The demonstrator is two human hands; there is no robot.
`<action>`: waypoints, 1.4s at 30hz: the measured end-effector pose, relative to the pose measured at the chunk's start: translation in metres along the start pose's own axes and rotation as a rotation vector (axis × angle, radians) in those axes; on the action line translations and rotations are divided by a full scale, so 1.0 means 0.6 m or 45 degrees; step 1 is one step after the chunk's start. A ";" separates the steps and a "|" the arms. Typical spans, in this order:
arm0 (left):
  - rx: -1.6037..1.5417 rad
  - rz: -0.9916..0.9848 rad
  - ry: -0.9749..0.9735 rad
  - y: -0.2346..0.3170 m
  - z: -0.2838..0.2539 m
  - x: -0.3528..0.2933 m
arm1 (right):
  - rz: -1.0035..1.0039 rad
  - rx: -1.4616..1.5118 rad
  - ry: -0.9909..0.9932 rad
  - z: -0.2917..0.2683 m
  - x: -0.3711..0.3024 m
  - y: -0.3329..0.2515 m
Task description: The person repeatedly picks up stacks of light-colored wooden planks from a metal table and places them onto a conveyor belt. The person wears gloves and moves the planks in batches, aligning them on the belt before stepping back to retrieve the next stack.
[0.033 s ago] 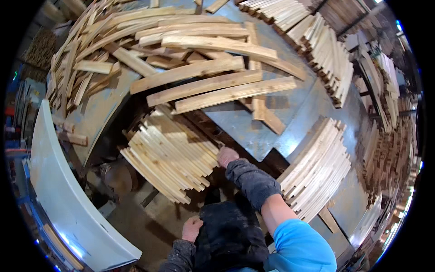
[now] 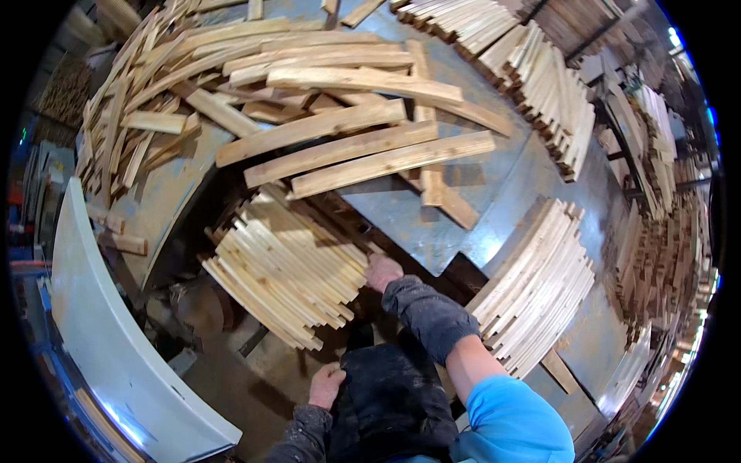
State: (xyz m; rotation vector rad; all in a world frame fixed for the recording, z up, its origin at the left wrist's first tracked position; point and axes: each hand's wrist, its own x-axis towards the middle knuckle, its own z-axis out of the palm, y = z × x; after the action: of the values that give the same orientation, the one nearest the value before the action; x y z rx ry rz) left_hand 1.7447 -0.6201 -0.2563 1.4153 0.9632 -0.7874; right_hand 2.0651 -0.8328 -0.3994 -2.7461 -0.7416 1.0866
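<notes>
My right hand (image 2: pixel 383 272) reaches forward to the right-hand ends of a row of pale wooden slats (image 2: pixel 282 266). Its fingers are curled closed at the slat ends, and what they grip is hidden. The slats lie side by side in a slanting layer, with uneven near ends. Close to my body, my left hand (image 2: pixel 327 385) is curled into a loose fist at the edge of a dark apron (image 2: pixel 394 386). Nothing shows in it.
Loose boards (image 2: pixel 347 119) lie heaped across the metal table (image 2: pixel 386 224) ahead. To the right sits another stack of slats (image 2: pixel 532 285), with more rows (image 2: pixel 540 100) farther back. A curved pale panel (image 2: pixel 116 339) stands at the left. A dark gap (image 2: pixel 467 274) opens beside my right forearm.
The view has shifted slightly, so the boards and stacks appear a little farther left. My hands keep nearly the same places and poses.
</notes>
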 end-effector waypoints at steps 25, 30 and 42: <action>-0.916 0.608 0.257 0.955 -0.001 0.550 | 0.711 2.189 -0.117 0.104 -0.555 -0.105; 0.201 1.125 0.210 0.998 -0.006 0.593 | 0.691 1.948 -0.109 0.068 -0.588 -0.120; -0.103 1.474 -0.157 0.754 0.236 0.234 | 1.146 1.283 1.255 0.103 -0.832 0.135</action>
State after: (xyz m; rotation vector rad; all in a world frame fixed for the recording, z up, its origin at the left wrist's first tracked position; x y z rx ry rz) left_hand 2.2230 -0.7312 -0.1965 1.5253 -0.0184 0.0439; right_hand 1.7431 -1.1453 -0.1574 -2.1137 0.9547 -0.0686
